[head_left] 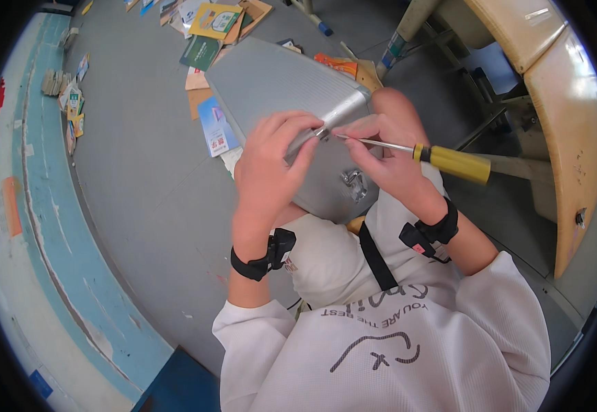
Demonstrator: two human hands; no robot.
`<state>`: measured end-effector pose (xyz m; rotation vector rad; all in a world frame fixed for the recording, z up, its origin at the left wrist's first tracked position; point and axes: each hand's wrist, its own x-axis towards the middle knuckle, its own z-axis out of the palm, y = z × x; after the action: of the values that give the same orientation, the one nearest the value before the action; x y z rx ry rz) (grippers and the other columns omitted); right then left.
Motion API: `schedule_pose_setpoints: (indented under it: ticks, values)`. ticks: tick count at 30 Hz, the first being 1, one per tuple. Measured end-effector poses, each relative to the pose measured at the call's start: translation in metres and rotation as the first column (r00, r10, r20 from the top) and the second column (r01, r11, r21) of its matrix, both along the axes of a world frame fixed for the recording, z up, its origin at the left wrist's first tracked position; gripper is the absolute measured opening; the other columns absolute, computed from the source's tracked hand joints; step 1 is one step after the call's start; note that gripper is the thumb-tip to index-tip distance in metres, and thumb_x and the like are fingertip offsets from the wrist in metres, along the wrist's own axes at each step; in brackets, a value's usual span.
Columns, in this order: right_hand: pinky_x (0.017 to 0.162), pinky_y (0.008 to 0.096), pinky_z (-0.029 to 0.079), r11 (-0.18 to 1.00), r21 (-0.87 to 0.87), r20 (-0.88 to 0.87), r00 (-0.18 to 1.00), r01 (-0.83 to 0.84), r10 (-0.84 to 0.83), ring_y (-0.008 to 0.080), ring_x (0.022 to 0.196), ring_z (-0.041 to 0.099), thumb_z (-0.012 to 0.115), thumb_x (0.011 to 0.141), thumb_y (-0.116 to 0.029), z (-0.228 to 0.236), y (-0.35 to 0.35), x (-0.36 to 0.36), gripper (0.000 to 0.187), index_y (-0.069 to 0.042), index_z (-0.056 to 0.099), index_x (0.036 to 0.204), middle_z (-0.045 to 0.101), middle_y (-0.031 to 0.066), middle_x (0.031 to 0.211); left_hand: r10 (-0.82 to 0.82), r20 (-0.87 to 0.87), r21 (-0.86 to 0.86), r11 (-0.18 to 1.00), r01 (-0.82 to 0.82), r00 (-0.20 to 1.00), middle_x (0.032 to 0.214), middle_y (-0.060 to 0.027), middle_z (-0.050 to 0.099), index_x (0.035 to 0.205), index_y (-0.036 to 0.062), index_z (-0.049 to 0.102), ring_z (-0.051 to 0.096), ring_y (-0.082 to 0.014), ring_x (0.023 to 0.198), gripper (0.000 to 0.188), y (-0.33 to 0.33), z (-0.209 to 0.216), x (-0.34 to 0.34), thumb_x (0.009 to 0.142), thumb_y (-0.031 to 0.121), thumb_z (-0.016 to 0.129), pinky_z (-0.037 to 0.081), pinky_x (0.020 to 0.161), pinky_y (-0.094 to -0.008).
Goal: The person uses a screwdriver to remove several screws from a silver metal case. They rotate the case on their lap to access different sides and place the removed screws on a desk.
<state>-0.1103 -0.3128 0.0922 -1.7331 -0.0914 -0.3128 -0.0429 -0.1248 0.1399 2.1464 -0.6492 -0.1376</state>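
Note:
A silver aluminium case [271,79] with ribbed panels leans tilted across my lap. My left hand [271,161] is closed around the case's metal handle [302,142], thumb and fingertips pinching it near its small metal end fitting [322,132]. In my right hand [394,154] is a screwdriver [456,163] with a yellow handle. Those fingers grip its thin shaft close to the tip, which points left at the fitting. Whether the tip touches a screw is too small to tell. Below the hands, a metal latch [354,184] shows on the case's near side.
Books and papers [205,41] lie scattered on the grey floor beyond and beside the case. A wooden desk [569,137] with metal legs stands at the right. Along the left runs a blue and white wall [51,206]. More books [72,103] lie at its foot.

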Motion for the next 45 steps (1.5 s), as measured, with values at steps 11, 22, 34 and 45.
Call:
schedule_pose_setpoints:
  ticks: [11,22,34,45]
  values:
    - [0.059,0.0281,0.053,0.989,-0.129,0.049,0.997,0.069,-0.063,0.0203,0.069,0.066,0.071,0.079,-0.004,-0.018,0.012,-0.009,0.015,-0.002,0.061,0.089,0.068,0.0088,0.085,0.104,0.476,-0.014,0.994,-0.111,0.874,0.092,-0.0035,0.065,0.094,0.0091,0.068,0.061,-0.0250,0.087,0.018,-0.009,-0.014,-0.007,0.076,0.007,0.070,0.049,0.077,-0.0347]
    - [0.059,0.0287,0.054,0.987,-0.156,-0.042,0.999,0.029,-0.035,0.0202,0.070,0.066,0.071,0.082,-0.008,-0.010,0.010,-0.008,0.015,-0.001,0.062,0.091,0.068,0.0083,0.086,-0.036,-0.731,-0.499,0.708,-0.499,0.681,0.076,-0.0059,0.057,0.105,0.0057,0.046,0.055,-0.0108,0.063,0.015,-0.031,-0.046,-0.093,0.103,0.020,0.046,0.044,0.054,-0.0235]
    - [0.050,0.0292,0.043,0.796,-0.602,0.275,0.952,0.059,0.137,0.0186,0.058,0.054,0.077,0.076,-0.009,0.014,-0.002,0.019,0.015,-0.006,0.063,0.081,0.059,0.0035,0.072,-0.586,-0.787,-0.443,0.318,-0.838,0.194,0.109,-0.0029,0.060,0.120,0.0082,0.054,0.055,-0.0137,0.102,0.034,-0.046,-0.045,-0.073,0.104,0.037,0.045,0.044,0.089,-0.0332]
    - [0.066,0.0345,0.048,0.673,-0.718,-0.043,0.976,-0.180,0.216,0.0258,0.080,0.058,0.071,0.075,-0.010,0.033,-0.008,0.027,0.022,-0.012,0.060,0.094,0.052,0.0061,0.088,-0.622,-0.725,-0.538,0.246,-0.806,0.294,0.119,-0.0024,0.062,0.124,0.0112,0.055,0.055,-0.0180,0.117,0.027,-0.054,-0.057,-0.064,0.103,0.028,0.049,0.045,0.097,-0.0363]
